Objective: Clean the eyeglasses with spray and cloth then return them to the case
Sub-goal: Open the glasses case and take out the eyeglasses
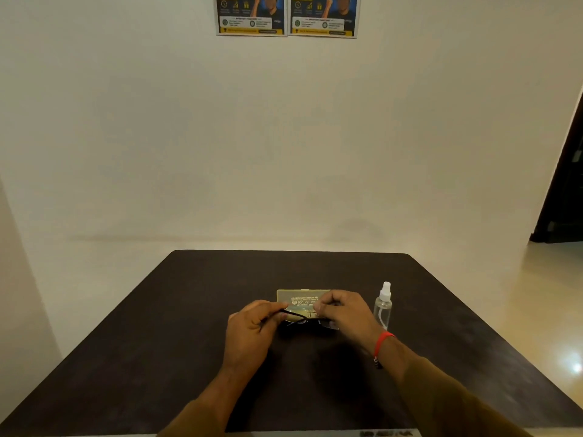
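Observation:
Dark-framed eyeglasses (pixel 299 320) are held just above the dark table (pixel 157 357), in front of a pale yellow case (pixel 299 296) with printed text. My left hand (pixel 252 329) pinches one thin temple arm at the left. My right hand (pixel 344 313) grips the right side of the frame and covers that lens. I cannot make out a cloth. A clear spray bottle (pixel 382 305) with a white nozzle stands upright to the right of my right hand.
The table's far edge (pixel 290 252) faces a plain white wall with two posters (pixel 287 15) high up. A dark doorway (pixel 564 184) and glossy floor lie to the right. A red thread (pixel 383 342) circles my right wrist.

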